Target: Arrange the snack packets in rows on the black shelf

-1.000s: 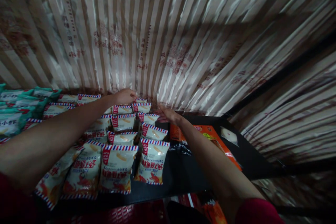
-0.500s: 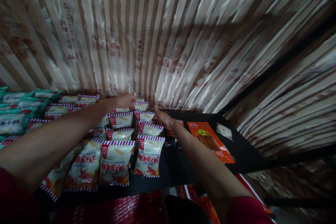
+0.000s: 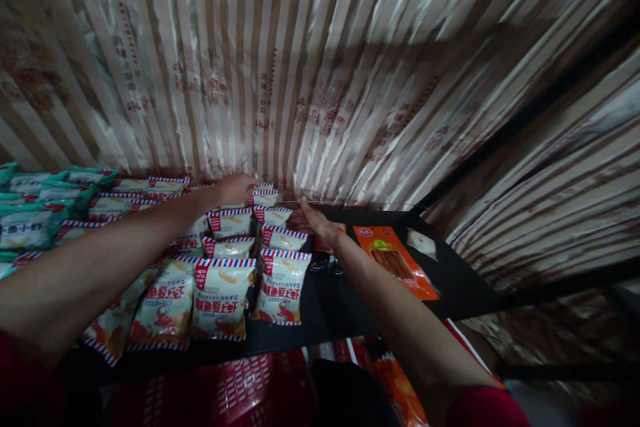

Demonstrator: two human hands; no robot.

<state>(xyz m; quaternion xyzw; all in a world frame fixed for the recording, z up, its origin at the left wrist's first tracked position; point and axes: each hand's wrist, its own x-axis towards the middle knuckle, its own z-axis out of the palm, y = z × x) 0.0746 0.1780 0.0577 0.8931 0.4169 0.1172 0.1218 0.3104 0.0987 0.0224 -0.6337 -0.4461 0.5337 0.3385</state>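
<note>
My left hand (image 3: 241,188) reaches over the rows to the back of the shelf. Its fingers are closed at the left edge of a small white snack bag (image 3: 265,198) with a red-and-blue striped top. My right hand (image 3: 311,220) is open on the right side of the same row, thumb up and fingers stretched toward a white snack bag (image 3: 273,216); its fingertips are partly hidden there. Nearer the front of this row stand another white snack bag (image 3: 284,239) and a larger-looking front snack bag (image 3: 281,288), upright with red lettering.
Several matching bags (image 3: 220,300) stand in rows to the left, with teal bags (image 3: 25,227) beyond. An orange packet (image 3: 395,260) and a small white packet (image 3: 421,242) lie on the black shelf (image 3: 340,310). A striped curtain (image 3: 280,80) hangs behind; a red basket (image 3: 240,387) sits below.
The view has shifted slightly, and the shelf sits a little higher in it. My right hand's fingers are more visibly extended toward the row. My left hand stays at the back bag.
</note>
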